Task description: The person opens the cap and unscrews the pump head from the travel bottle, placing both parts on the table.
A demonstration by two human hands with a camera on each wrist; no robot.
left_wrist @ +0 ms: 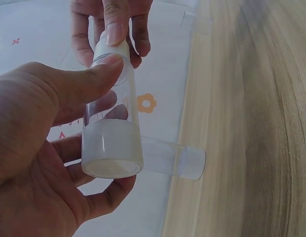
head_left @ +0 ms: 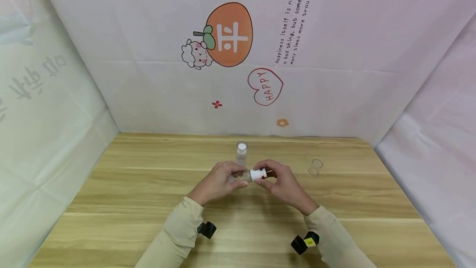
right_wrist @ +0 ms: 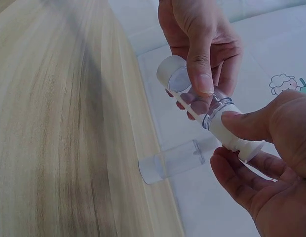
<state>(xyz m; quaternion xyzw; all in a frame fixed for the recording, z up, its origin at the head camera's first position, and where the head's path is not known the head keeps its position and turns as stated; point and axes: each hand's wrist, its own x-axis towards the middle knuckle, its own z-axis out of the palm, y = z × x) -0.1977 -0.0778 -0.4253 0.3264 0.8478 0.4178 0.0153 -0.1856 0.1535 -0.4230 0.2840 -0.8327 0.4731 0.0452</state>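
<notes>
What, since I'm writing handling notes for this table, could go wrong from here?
The left hand holds the clear bottle and the right hand its white top; a slip could drop it. The second bottle stands just beyond the hands and might get knocked over. The clear cup to the right is see-through, so it could be bumped unnoticed.

Glossy clear-plastic bottle [left_wrist: 112, 148], smooth plastic cap [head_left: 256, 174], wood-grain tabletop [head_left: 148, 168], matt cloth-like backdrop [head_left: 148, 98].

wood-grain table [head_left: 156, 164]; white backdrop [head_left: 148, 94] behind, printed with orange fruit [head_left: 232, 34], cartoon sheep [head_left: 196, 54], red heart [head_left: 265, 87], orange flower [head_left: 282, 123].
</notes>
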